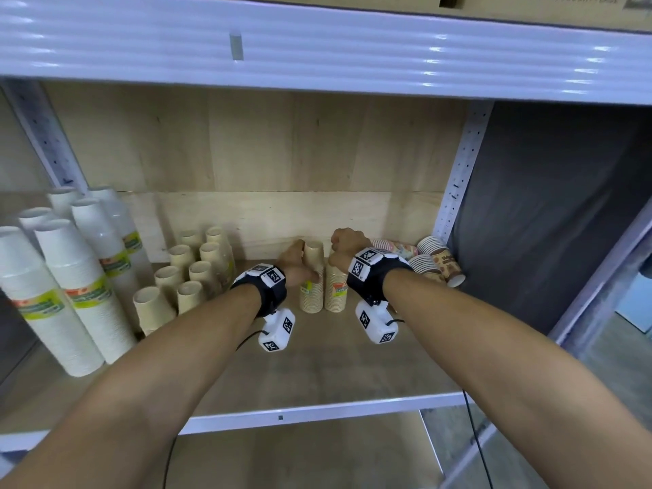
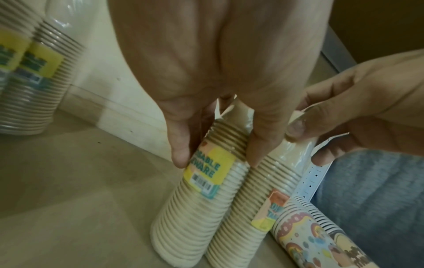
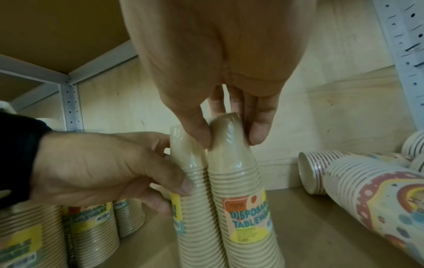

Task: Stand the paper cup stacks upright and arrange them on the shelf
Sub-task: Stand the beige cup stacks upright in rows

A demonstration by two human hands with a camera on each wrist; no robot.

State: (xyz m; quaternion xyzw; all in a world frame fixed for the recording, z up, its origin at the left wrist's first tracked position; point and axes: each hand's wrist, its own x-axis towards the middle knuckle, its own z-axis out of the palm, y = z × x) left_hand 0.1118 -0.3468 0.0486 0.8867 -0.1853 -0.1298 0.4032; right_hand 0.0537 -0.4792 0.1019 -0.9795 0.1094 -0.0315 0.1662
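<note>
Two tan paper cup stacks in clear wrap stand upright side by side in the middle of the wooden shelf [image 1: 317,368]. My left hand [image 1: 300,266] [image 2: 218,159] grips the left stack [image 1: 312,294] [image 2: 195,217] just above its yellow label, thumb on one side and fingers on the other. My right hand [image 1: 340,248] [image 3: 228,136] pinches the top cup of the right stack [image 1: 335,294] [image 3: 243,181]. Patterned cup stacks [image 1: 434,262] [image 3: 378,190] lie on their sides at the right end of the shelf.
Several shorter tan stacks [image 1: 197,266] stand upright left of my hands, with tall white stacks [image 1: 70,277] further left. A perforated metal post [image 1: 458,178] bounds the shelf on the right. An upper shelf beam [image 1: 317,47] hangs overhead.
</note>
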